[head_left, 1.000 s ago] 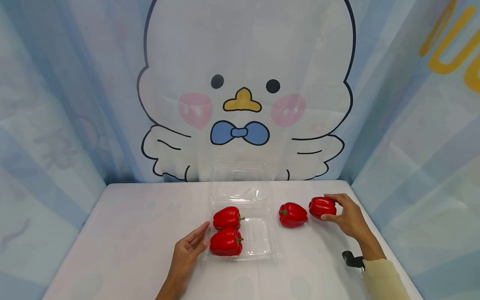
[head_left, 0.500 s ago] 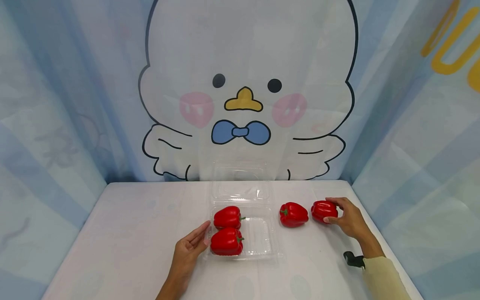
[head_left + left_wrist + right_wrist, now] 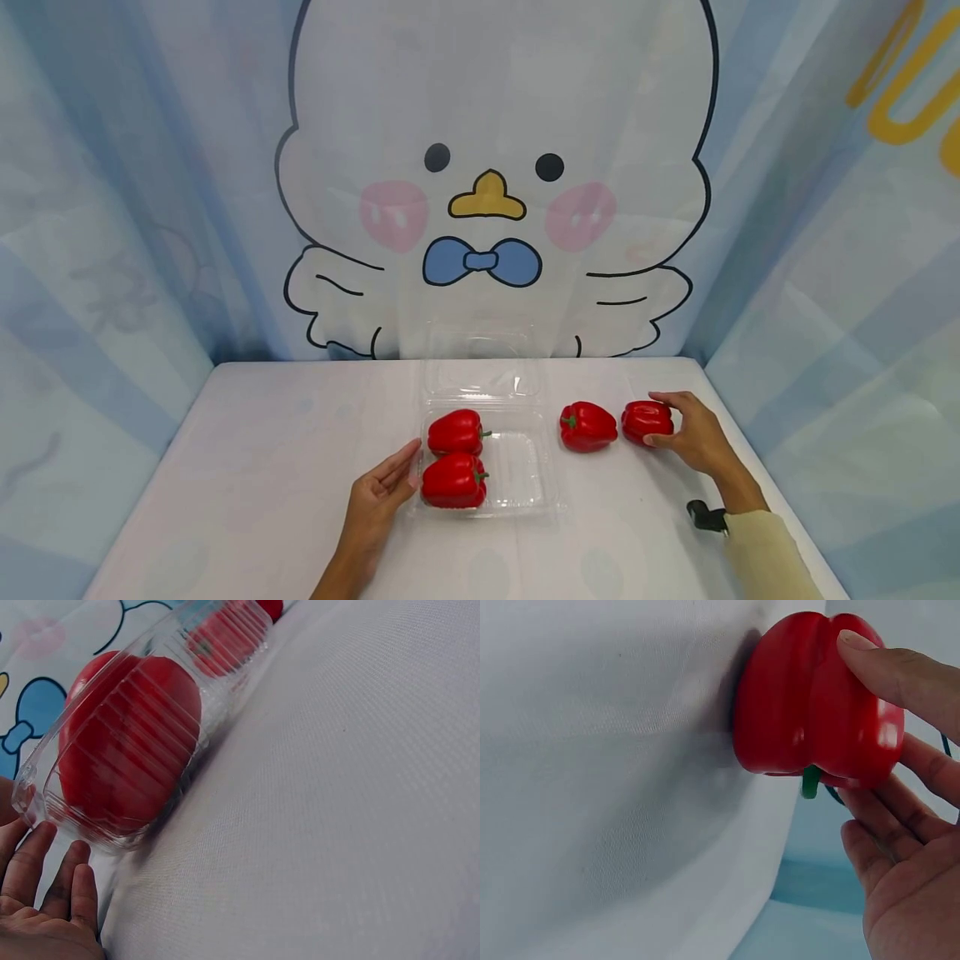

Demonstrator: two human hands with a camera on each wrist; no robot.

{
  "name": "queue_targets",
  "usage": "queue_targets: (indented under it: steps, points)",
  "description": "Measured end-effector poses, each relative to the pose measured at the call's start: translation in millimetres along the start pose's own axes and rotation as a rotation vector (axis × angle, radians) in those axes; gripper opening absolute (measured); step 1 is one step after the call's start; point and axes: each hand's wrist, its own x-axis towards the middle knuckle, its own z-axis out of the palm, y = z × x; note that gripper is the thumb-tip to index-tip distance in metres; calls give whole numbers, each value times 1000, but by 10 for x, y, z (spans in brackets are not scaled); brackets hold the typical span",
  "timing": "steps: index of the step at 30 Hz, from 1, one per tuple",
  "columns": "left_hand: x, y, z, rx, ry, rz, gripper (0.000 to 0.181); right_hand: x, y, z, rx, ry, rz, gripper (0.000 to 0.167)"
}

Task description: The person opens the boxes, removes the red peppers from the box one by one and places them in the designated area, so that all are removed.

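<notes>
My right hand (image 3: 699, 432) holds a red bell pepper (image 3: 802, 712) between thumb and fingers, at the right side of the table. It rests on the cloth or just over it; I cannot tell which. Left of it lies another red bell pepper (image 3: 588, 427), stem to the left. Two more, a rear bell pepper (image 3: 454, 432) and a front bell pepper (image 3: 453, 481), sit in the left half of a clear plastic clamshell container (image 3: 517, 502). My left hand (image 3: 377, 500) pinches the container's left rim, thumb above and the other fingers nearly straight alongside.
The container's hinged lid (image 3: 482, 379) stands raised toward the back curtain (image 3: 487, 100), which bears a cartoon bird. A white cloth covers the table (image 3: 270, 467). Side curtains (image 3: 847, 375) flank the table closely.
My right hand has brought its bell pepper slightly down and nearer to me, then kept it almost still. The left hand, the container and the other peppers stay in place.
</notes>
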Motion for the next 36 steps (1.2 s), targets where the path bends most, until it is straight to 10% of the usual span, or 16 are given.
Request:
queue_targets:
  steps: [22,36]
  points:
    - [16,-11,4,0,6,3,58,-272,-828,-147,68,215,-191,85]
    - [18,-22,3,-8,13,1,59,-539,-1518,218,198,224,-323,85]
